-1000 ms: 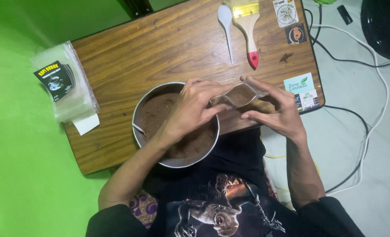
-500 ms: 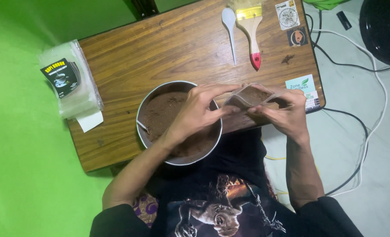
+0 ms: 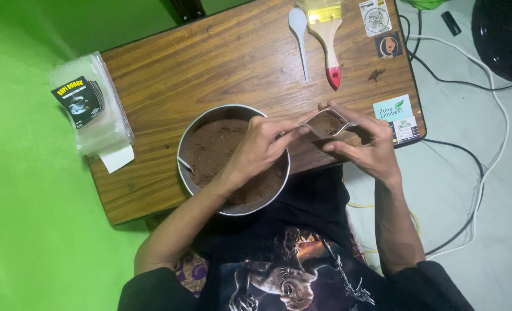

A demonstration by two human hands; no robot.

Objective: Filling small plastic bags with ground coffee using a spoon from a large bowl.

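Brown powder fills a small clear pouch [image 3: 325, 123], pinched open at its mouth between the left hand [image 3: 260, 147] and the right hand [image 3: 364, 144] above the wooden table's [image 3: 210, 63] near edge. Just beside it, under the left hand, sits a metal bowl [image 3: 233, 158] of the same powder. A white spoon [image 3: 299, 34] and a paintbrush [image 3: 327, 37] lie well apart at the far edge, with a stack of empty pouches [image 3: 92, 112] at the left end.

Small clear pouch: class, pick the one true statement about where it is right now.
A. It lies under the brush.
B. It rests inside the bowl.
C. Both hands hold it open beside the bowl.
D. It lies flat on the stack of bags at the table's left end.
C: the small clear pouch, with brown powder inside, is pinched open between the left hand and the right hand, just right of the metal bowl.
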